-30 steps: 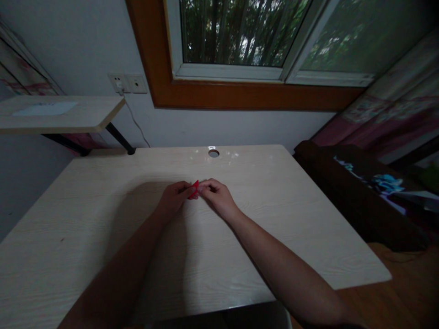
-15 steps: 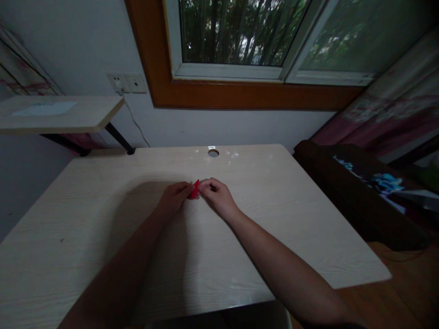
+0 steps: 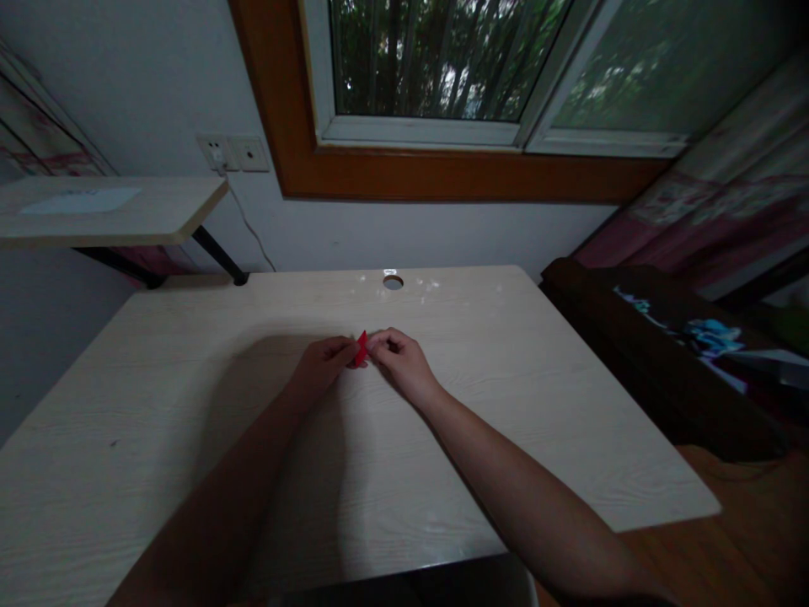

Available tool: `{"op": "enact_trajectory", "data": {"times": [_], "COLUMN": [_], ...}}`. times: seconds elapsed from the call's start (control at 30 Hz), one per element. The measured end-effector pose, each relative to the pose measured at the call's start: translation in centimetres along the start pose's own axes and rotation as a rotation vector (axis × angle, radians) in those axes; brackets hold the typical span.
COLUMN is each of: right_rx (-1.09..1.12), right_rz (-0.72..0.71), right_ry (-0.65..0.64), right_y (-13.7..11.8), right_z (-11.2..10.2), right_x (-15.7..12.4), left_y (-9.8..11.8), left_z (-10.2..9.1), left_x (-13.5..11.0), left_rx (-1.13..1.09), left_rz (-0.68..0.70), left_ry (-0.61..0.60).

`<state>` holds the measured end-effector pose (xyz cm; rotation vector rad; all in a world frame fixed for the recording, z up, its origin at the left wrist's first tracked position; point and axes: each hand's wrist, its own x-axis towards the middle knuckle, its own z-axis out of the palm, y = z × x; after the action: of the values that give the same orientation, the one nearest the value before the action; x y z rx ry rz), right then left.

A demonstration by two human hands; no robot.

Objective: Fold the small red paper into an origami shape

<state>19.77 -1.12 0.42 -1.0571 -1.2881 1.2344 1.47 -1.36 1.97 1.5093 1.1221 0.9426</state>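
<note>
Head view, far left: a patterned curtain (image 3: 47, 126) hangs behind a raised shelf (image 3: 114, 223), on which a white sheet (image 3: 82, 200) lies flat. Black legs (image 3: 221, 255) hold the shelf above the back left corner of the pale wood-grain counter (image 3: 537, 362). Just right of the shelf, a pair of wall sockets (image 3: 233, 154) has a white cord (image 3: 249, 223) running down from it to behind the counter. A small dark mark (image 3: 114, 443) shows on the left part of the counter.

Near the middle, the left hand (image 3: 322, 361) pinches a small red piece (image 3: 361, 348), its thumb and fingers closed on the left side of it. The red piece sits between the two hands, with a pointed tip upward; whether it touches the counter is unclear. On its right, the right hand (image 3: 405, 358) has its fingers bent and the fingertips at the edge of the piece; whether they grip it, I cannot tell.

Beyond the hands, a round hole (image 3: 393, 283) lies near the counter's back edge, below a window (image 3: 430, 59) with an orange-brown frame. Farther right, dark brown furniture (image 3: 632, 362) bears a blurred blue item (image 3: 717, 335), near another curtain (image 3: 688, 198).
</note>
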Motion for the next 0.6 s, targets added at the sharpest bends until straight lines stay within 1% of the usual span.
{"op": "enact_trajectory", "data": {"times": [0.2, 0.3, 0.47, 0.6], "right_rx": [0.008, 0.054, 0.091, 0.083], "right_rz": [-0.007, 0.012, 0.005, 0.004], "right_ry": [-0.011, -0.024, -0.05, -0.065], "right_y": [-0.32, -0.55, -0.44, -0.22], "right_z": [0.06, 0.15, 0.3, 0.32], "right_x": [-0.1, -0.13, -0.09, -0.22], "left_y": [0.03, 0.04, 0.26, 0.55], "left_z": [-0.04, -0.07, -0.12, -0.07], "left_x": [0.17, 0.21, 0.07, 0.0], "left_rx": [0.063, 0.074, 0.1, 0.063], "left_rz": [-0.015, -0.014, -0.039, -0.046], "left_ry": [0.011, 0.019, -0.026, -0.056]}}
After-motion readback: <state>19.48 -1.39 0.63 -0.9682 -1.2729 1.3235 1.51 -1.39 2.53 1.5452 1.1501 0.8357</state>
